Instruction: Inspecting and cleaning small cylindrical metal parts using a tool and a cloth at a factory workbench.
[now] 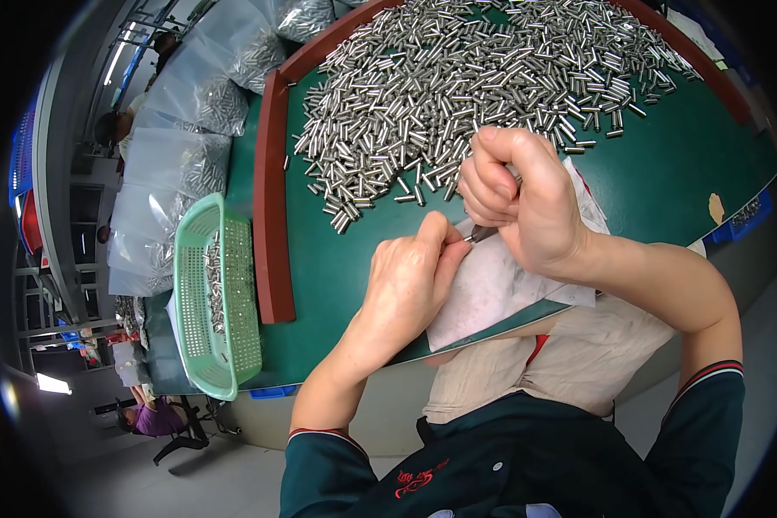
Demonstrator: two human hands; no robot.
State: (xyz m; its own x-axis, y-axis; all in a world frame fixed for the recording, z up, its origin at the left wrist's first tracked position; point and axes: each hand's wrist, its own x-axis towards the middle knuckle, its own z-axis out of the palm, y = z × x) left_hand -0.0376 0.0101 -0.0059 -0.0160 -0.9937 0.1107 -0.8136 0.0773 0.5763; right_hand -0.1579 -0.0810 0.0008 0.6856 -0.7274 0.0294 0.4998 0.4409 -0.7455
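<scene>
- The left hand (pixel 406 276) is above the near part of the dark green tabletop (pixel 673 186), its thumb and forefinger narrowed to a pinch on a small, shiny silver metal piece (pixel 469 239).
- The right hand (pixel 527 197), just to the right and slightly farther, curls into a fist around a slim, dark tool (pixel 483 232); the tool's lower end is close beside the silver piece, and I cannot tell if they touch.
- Below both hands, a smudged white sheet (pixel 483 293) lies along the table's near edge.
- A broad heap of short, silver metal cylinders (pixel 457 104) spreads over the far side, a few lying loose around its margin.
- A reddish-brown straight rail (pixel 274 207) stands left of the heap.
- Left of that rail sits a pale green, perforated plastic basket (pixel 243 319) with similar cylinders inside.
- Farther left, clear plastic bags (pixel 151 173) of metal parts stand in a row.
</scene>
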